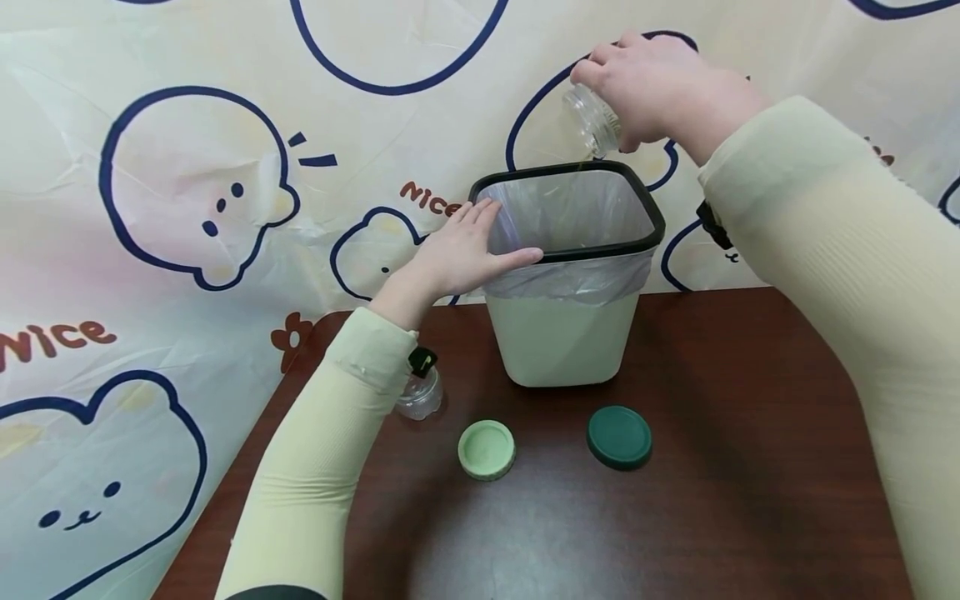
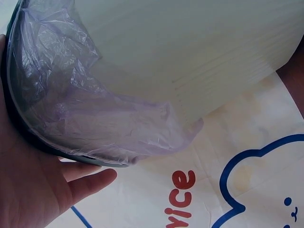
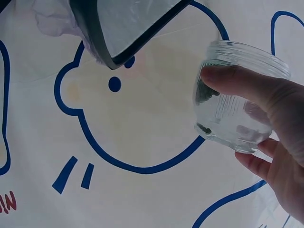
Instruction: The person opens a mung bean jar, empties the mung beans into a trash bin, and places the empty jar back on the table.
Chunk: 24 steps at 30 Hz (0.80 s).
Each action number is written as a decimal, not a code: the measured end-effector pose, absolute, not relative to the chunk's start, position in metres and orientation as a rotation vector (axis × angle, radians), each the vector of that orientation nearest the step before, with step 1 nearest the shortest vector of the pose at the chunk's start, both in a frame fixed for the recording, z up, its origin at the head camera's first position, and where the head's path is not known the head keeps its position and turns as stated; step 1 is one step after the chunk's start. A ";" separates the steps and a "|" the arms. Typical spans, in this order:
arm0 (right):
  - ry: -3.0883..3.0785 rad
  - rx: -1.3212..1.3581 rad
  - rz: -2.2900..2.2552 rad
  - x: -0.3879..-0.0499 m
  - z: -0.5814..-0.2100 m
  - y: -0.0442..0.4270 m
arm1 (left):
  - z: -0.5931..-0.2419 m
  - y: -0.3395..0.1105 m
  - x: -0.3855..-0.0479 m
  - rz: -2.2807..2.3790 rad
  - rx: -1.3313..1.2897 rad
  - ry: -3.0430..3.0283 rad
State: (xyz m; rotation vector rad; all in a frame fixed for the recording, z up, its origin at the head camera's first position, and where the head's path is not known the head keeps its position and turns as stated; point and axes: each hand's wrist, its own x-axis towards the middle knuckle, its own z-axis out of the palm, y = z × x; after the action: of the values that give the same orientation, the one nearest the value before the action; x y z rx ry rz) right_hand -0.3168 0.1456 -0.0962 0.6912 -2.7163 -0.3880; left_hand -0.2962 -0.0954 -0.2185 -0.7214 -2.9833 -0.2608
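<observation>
A pale green trash bin (image 1: pixel 564 346) with a black rim (image 1: pixel 600 250) stands on the table, lined with a translucent purplish bag (image 1: pixel 577 279). My left hand (image 1: pixel 461 254) rests on the rim's left side, fingers extended; in the left wrist view the bag's folded edge (image 2: pixel 109 118) hangs beside that hand. Above the bin's far right part, my right hand (image 1: pixel 652 87) grips a clear glass jar (image 1: pixel 592 121), tipped mouth-down towards the bin. A thin yellowish trickle seems to fall below its mouth. The right wrist view shows dark green bits (image 3: pixel 206 92) inside the jar.
On the brown table (image 1: pixel 540 533) lie a light green lid (image 1: pixel 487 450) and a dark green lid (image 1: pixel 619 437). Another clear jar (image 1: pixel 422 398) stands partly behind my left wrist. A cartoon-printed sheet (image 1: pixel 187 333) hangs behind and to the left.
</observation>
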 end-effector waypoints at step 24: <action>-2.692 0.715 -0.326 -0.314 -0.096 0.149 | -0.219 -0.092 -0.294 -0.260 -0.732 -2.993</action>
State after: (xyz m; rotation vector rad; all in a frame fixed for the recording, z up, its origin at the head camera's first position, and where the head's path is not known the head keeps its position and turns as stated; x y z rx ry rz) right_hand -0.3142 0.1486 -0.0963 0.7149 -2.6919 -0.3265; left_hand -0.2943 -0.0924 -0.2187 -0.7322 -2.9926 -0.2604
